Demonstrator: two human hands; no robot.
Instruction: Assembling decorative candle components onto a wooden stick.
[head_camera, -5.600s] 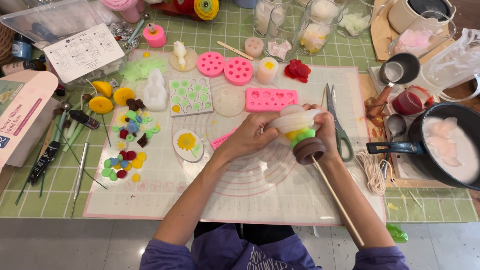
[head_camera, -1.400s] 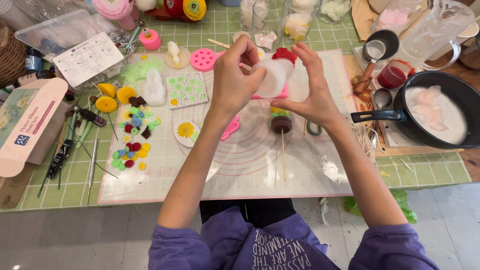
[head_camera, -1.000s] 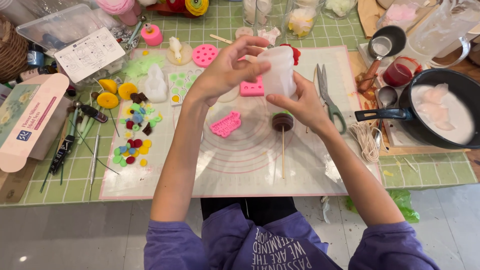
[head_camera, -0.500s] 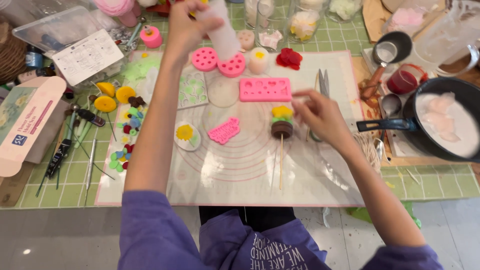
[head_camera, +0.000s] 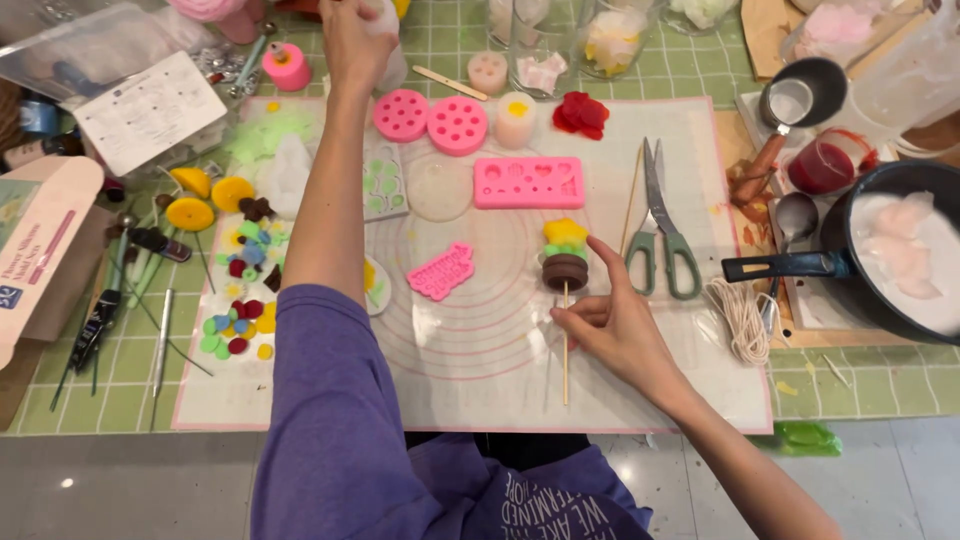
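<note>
While the right hand (head_camera: 615, 325) rests on the translucent mat (head_camera: 480, 350), its thumb and fingertips pinch the thin wooden skewer (head_camera: 565, 350) just below the stacked wax pieces (head_camera: 565, 262): brown disc at the bottom, green in the middle, yellow on top. Index finger of that hand is extended, tip just beside the brown disc. Skewer lies flat on the mat, running toward the person. Left hand (head_camera: 358, 40) is stretched to the far edge of the counter (head_camera: 880, 385), closed around a whitish translucent piece (head_camera: 392, 45); exact grip partly cut off by the frame, can't tell more. Just right of the right hand: green-handled scissors (head_camera: 660, 235), then a coil of wick string (head_camera: 740, 318) and a black pan (head_camera: 900, 265) with pale wax. Left of the right hand: small pink mould (head_camera: 440, 270). Beyond it: long pink mould (head_camera: 528, 182). Near the left forearm: two round pink moulds (head_camera: 430, 120) and scattered coloured wax bits (head_camera: 240, 300).
</note>
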